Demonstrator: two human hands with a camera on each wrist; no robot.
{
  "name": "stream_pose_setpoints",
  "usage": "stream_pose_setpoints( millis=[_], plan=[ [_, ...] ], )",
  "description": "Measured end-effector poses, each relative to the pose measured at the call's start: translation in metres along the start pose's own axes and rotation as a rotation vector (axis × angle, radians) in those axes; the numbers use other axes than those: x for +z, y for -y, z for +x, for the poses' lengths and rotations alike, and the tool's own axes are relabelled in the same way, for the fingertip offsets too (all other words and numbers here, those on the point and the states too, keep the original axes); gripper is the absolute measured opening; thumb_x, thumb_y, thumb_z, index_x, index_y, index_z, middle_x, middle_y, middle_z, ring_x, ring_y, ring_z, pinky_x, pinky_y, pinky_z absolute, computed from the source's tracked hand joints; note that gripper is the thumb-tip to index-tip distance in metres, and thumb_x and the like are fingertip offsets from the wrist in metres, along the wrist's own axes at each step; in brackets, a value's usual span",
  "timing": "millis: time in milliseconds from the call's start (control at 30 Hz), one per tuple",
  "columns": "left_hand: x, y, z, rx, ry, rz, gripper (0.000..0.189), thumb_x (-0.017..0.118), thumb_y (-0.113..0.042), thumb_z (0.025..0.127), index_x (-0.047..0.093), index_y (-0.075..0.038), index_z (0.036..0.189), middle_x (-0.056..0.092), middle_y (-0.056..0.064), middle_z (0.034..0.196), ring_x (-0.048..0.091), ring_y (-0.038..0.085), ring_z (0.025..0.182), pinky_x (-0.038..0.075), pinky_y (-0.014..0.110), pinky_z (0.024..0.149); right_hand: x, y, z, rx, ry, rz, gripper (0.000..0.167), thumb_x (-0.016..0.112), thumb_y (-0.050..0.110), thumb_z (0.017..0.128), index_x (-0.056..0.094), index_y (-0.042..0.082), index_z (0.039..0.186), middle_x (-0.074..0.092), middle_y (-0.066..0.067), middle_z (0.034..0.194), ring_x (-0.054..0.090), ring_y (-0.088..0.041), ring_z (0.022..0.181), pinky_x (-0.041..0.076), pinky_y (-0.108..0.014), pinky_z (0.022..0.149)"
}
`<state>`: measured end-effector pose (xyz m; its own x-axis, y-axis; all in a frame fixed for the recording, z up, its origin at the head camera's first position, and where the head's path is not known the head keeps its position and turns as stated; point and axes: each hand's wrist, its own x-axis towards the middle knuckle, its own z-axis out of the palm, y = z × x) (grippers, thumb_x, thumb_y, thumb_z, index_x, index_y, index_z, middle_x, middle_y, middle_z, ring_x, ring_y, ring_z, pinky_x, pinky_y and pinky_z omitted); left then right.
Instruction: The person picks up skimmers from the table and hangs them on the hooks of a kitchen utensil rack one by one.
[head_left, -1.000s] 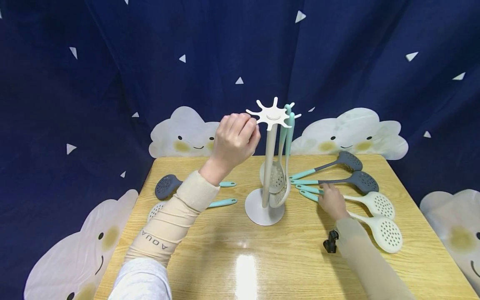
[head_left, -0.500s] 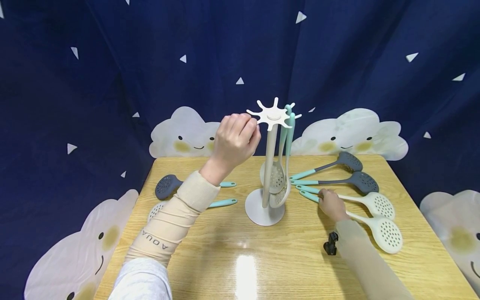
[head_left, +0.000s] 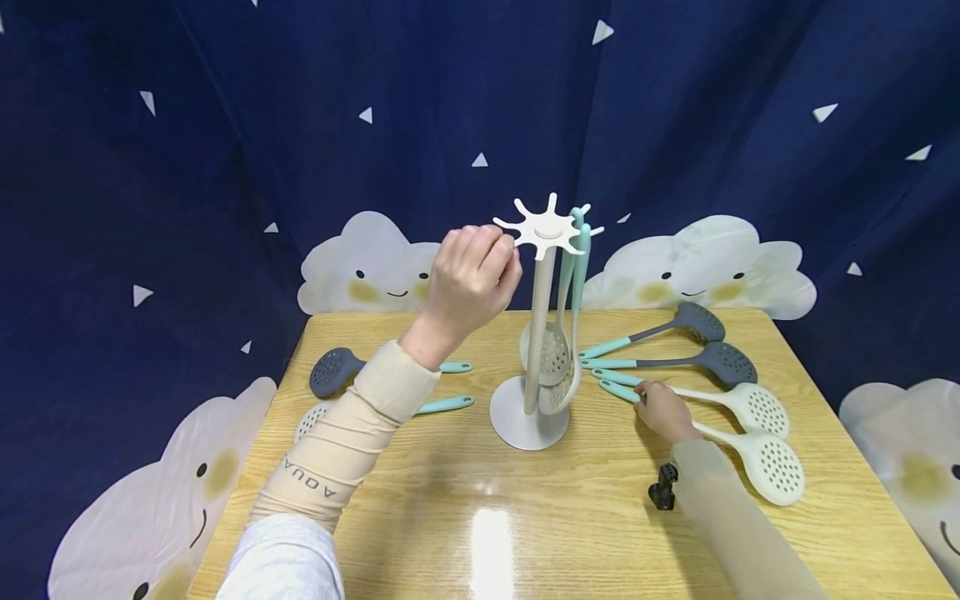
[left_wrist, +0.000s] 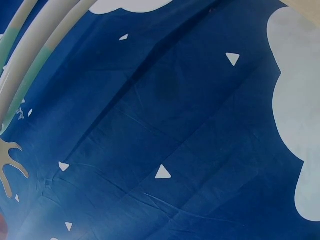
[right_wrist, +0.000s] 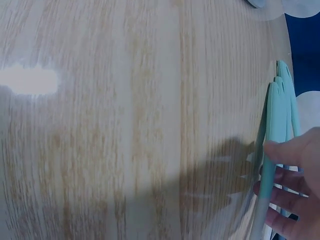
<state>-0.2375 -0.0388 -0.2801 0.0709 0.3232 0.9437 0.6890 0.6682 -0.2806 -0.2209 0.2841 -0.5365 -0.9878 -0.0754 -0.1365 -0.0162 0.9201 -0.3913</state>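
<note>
My left hand (head_left: 476,271) is held up with curled fingers at a prong of the white utensil rack (head_left: 538,333), appearing to grip it; the fingertips are hidden. Two white skimmers with mint handles hang on the rack's right side, one being the front skimmer (head_left: 576,317). On the table at right, my right hand (head_left: 663,411) pinches the mint handle of the nearest white skimmer (head_left: 776,471). In the right wrist view, thumb and fingers lie on either side of that skimmer's handle (right_wrist: 274,120). Another white skimmer (head_left: 761,410) lies just behind it.
Two dark grey skimmers, the rear one (head_left: 697,321) and the front one (head_left: 727,364), lie at the back right. Left of the rack lie a dark grey skimmer (head_left: 333,372) and a white skimmer (head_left: 311,419), partly behind my left arm. A patterned curtain (head_left: 480,100) hangs behind the table.
The right hand's fingers have drawn in from over the two white skimmers' handles and closed round the nearest one. The left hand and rack have stayed in place.
</note>
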Motion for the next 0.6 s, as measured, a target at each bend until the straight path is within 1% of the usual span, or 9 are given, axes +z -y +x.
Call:
stream_pose_setpoints(
  millis=[133, 300, 600],
  plan=[
    [-0.0002, 0.0001, 0.0004, 0.001, 0.000, -0.003, 0.006, 0.052, -0.003, 0.081, 0.056, 0.000, 0.078, 0.055, 0.010, 0.076, 0.050, 0.026, 0.064, 0.040, 0.033, 0.055, 0.0007, -0.0001, -0.0001, 0.000, -0.002, -0.020, 0.028, 0.060, 0.003, 0.085, 0.056, -0.007, 0.111, 0.057, -0.023, 0.096, 0.056, -0.026, 0.071, 0.045, -0.035, 0.054],
    [-0.0006, 0.0001, 0.0010, 0.000, 0.004, -0.004, 0.007, 0.051, -0.003, 0.082, 0.056, 0.000, 0.079, 0.055, 0.010, 0.076, 0.050, 0.027, 0.063, 0.039, 0.033, 0.055, 0.0021, -0.0008, -0.0002, -0.007, -0.018, -0.024, 0.027, 0.060, 0.002, 0.084, 0.057, -0.006, 0.110, 0.057, -0.024, 0.097, 0.057, -0.026, 0.071, 0.045, -0.035, 0.054],
    [-0.0004, 0.0001, 0.0004, 0.001, 0.005, -0.003, 0.007, 0.051, -0.003, 0.082, 0.056, 0.000, 0.079, 0.055, 0.010, 0.076, 0.050, 0.027, 0.063, 0.040, 0.032, 0.055, 0.0045, -0.0015, -0.0007, -0.032, -0.061, -0.011, 0.025, 0.060, -0.001, 0.083, 0.057, -0.006, 0.107, 0.056, -0.027, 0.098, 0.056, -0.024, 0.066, 0.043, -0.032, 0.050]
  ],
)
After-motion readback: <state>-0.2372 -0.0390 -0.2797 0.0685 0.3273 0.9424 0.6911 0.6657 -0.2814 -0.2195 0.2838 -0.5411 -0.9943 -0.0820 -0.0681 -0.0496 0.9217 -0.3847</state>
